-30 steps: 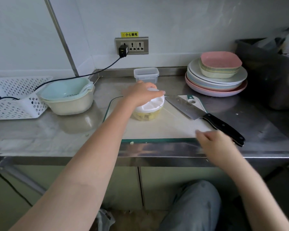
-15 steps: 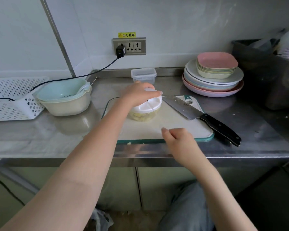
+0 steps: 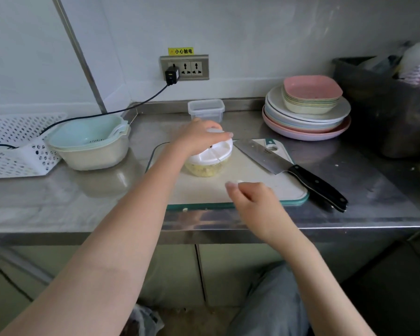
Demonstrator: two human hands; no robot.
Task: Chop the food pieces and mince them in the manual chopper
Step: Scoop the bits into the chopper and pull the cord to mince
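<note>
A shiny steel table (image 3: 349, 166) fills the middle of the frame. At the left edge sits a white basket (image 3: 12, 146) full of holes. Just right of it is a light blue strainer (image 3: 87, 133) inside a cream bowl (image 3: 95, 158). A clear box (image 3: 206, 109) with a lid stands by the back wall. In the upper right, pink square bowls (image 3: 312, 90) sit on a stack of plates (image 3: 306, 122). A black plug (image 3: 171, 75) is in the wall socket (image 3: 190, 67), under a yellow sign (image 3: 181, 51).

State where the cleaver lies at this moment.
In the head view the cleaver lies on the right: blade flat on the cutting board, right of the manual chopper, black handle overhanging the board's right edge onto the steel counter.
</note>
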